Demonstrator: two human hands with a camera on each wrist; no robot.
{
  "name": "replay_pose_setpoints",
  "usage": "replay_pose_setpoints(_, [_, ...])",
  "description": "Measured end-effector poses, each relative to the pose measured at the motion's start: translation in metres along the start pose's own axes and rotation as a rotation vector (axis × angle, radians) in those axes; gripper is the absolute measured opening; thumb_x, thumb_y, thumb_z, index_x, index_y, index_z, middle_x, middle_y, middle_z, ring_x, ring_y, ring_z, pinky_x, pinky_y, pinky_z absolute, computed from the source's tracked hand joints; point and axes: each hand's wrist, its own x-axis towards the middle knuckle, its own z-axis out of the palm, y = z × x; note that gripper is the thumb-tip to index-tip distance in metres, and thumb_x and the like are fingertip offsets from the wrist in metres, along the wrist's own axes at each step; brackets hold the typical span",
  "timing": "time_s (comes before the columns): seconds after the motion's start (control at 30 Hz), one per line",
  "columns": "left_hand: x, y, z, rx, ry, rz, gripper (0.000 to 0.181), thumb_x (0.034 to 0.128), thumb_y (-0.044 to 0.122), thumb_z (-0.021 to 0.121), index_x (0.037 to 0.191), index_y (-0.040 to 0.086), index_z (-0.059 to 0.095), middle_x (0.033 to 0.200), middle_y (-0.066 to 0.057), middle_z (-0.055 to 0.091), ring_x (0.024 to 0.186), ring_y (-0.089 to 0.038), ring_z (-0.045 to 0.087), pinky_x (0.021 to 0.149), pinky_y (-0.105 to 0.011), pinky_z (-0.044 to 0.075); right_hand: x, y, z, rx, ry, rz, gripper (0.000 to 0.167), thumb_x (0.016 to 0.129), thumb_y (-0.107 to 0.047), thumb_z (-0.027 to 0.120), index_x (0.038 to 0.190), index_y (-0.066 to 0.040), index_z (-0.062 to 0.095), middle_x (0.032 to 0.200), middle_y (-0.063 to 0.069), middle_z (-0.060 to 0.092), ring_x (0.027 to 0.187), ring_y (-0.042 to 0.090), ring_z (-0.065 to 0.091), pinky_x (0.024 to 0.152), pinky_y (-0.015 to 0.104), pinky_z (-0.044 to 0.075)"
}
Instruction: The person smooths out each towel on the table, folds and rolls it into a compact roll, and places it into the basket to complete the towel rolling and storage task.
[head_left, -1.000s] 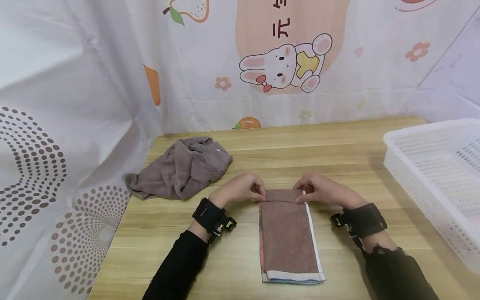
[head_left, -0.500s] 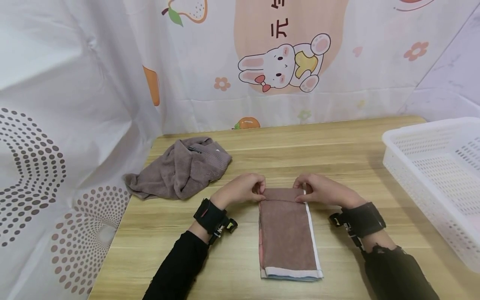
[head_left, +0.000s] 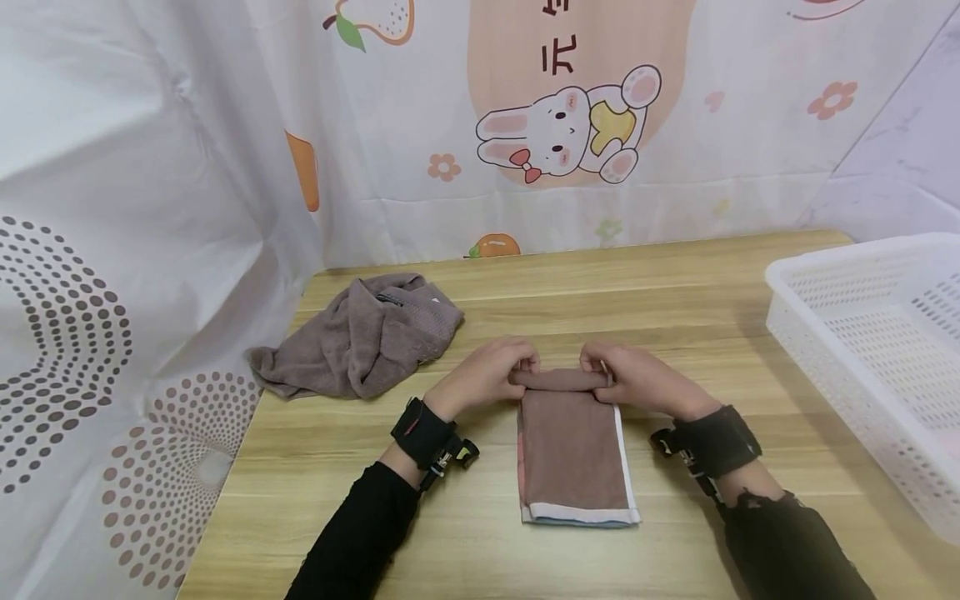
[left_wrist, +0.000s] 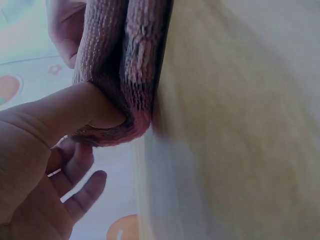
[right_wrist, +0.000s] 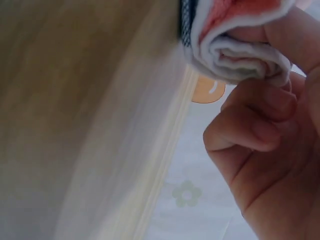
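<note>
A folded brown towel [head_left: 573,450] with white edging lies on the table, its far end rolled into a short tube. At the left end of that roll, my left hand [head_left: 487,373] pinches the cloth; in the left wrist view the thumb [left_wrist: 75,107] presses into the fold. My right hand [head_left: 637,379] grips the roll's right end between thumb and curled fingers. Up close in the right wrist view, the towel's rolled end [right_wrist: 245,55] shows spiralled white edging and a red inner face. Fingers behind the roll are partly hidden in the head view.
A crumpled grey-brown towel [head_left: 367,337] lies at the table's back left. On the right stands a white perforated plastic basket [head_left: 813,333]. A printed curtain [head_left: 405,225] hangs along the table's far edge, with another white sheet on the left.
The flat flap at the towel's far end has become a thicker roll. The towel's near edge has slid away from me, and both hands still hold the far end.
</note>
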Motion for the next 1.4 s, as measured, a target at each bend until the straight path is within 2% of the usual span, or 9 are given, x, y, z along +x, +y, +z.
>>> replay_pose_setpoints(0.17, [0.0,0.001,-0.002,0.024,-0.017,0.035,0.028,0.0784,-0.002,0.077,0.093,0.019,0.065,0.097,0.007,0.059,0.084,-0.009,0.053,0.075,-0.024,0.045,0.001,0.0,0.0,0.025,-0.005,-0.04,0.035,0.072,0.009,0.069,0.086,-0.017,0.051,0.078,-0.006,0.046,0.069,0.008,0.045,0.06,0.024,0.04])
replay_pose_setpoints(0.33, [-0.001,0.004,-0.006,0.088,-0.075,0.054,0.027,0.0789,-0.004,0.076,0.093,0.018,0.071,0.096,0.007,0.061,0.085,-0.006,0.056,0.077,-0.02,0.047,0.0,0.002,-0.002,0.062,-0.03,-0.069,0.035,0.073,0.012,0.067,0.089,-0.016,0.056,0.083,-0.005,0.051,0.071,0.008,0.047,0.061,0.024,0.043])
replay_pose_setpoints(0.5, [-0.007,0.013,-0.016,0.125,-0.153,0.022,0.025,0.0835,0.001,0.075,0.099,0.02,0.079,0.096,0.006,0.064,0.086,-0.006,0.061,0.076,-0.018,0.049,-0.005,0.005,-0.008,0.111,-0.087,-0.056,0.027,0.079,0.006,0.068,0.093,-0.016,0.065,0.09,-0.004,0.055,0.073,0.006,0.053,0.064,0.023,0.05])
replay_pose_setpoints(0.67, [-0.014,0.022,-0.023,0.062,-0.217,-0.014,0.017,0.0922,0.013,0.07,0.104,0.02,0.08,0.097,0.005,0.063,0.084,-0.01,0.06,0.073,-0.021,0.047,-0.011,0.006,-0.015,0.201,-0.15,-0.091,0.013,0.087,-0.006,0.073,0.097,-0.014,0.073,0.095,-0.001,0.057,0.078,0.008,0.058,0.067,0.026,0.055])
replay_pose_setpoints(0.8, [-0.013,0.026,-0.022,0.033,-0.205,-0.021,0.016,0.0955,0.015,0.067,0.106,0.016,0.079,0.097,0.002,0.069,0.084,-0.009,0.061,0.076,-0.02,0.048,-0.011,0.005,-0.017,0.206,-0.153,-0.112,0.006,0.093,-0.02,0.071,0.096,-0.019,0.076,0.094,-0.004,0.06,0.08,0.007,0.058,0.071,0.026,0.055])
replay_pose_setpoints(0.97, [-0.008,0.024,-0.014,0.018,-0.177,-0.053,0.01,0.0932,0.011,0.069,0.092,0.017,0.077,0.093,0.005,0.073,0.083,-0.006,0.062,0.077,-0.02,0.049,-0.007,0.006,-0.012,0.202,-0.141,-0.11,0.003,0.088,-0.018,0.076,0.089,-0.019,0.073,0.088,-0.004,0.06,0.075,0.006,0.054,0.066,0.024,0.051])
replay_pose_setpoints(1.07, [-0.007,0.021,-0.011,0.005,-0.162,-0.105,0.001,0.0918,0.016,0.072,0.092,0.017,0.071,0.091,0.005,0.069,0.081,-0.006,0.06,0.075,-0.02,0.049,-0.006,0.005,-0.011,0.212,-0.137,-0.061,0.018,0.085,-0.022,0.08,0.094,-0.012,0.067,0.083,-0.001,0.057,0.07,0.007,0.052,0.062,0.023,0.047])
replay_pose_setpoints(1.2, [-0.008,0.018,-0.012,-0.023,-0.165,-0.186,0.011,0.0904,0.022,0.074,0.096,0.013,0.07,0.091,0.004,0.067,0.08,-0.007,0.059,0.074,-0.022,0.049,-0.008,0.006,-0.011,0.21,-0.156,-0.005,0.036,0.086,-0.026,0.078,0.11,-0.002,0.067,0.086,0.001,0.057,0.071,0.008,0.049,0.062,0.024,0.045])
replay_pose_setpoints(1.4, [-0.009,0.015,-0.014,-0.04,-0.212,-0.191,0.012,0.0902,0.026,0.074,0.09,0.015,0.077,0.082,0.008,0.068,0.073,-0.006,0.056,0.072,-0.022,0.047,-0.01,0.008,-0.01,0.201,-0.211,-0.026,0.029,0.09,-0.027,0.073,0.109,-0.005,0.072,0.087,-0.001,0.059,0.072,0.007,0.051,0.062,0.024,0.046])
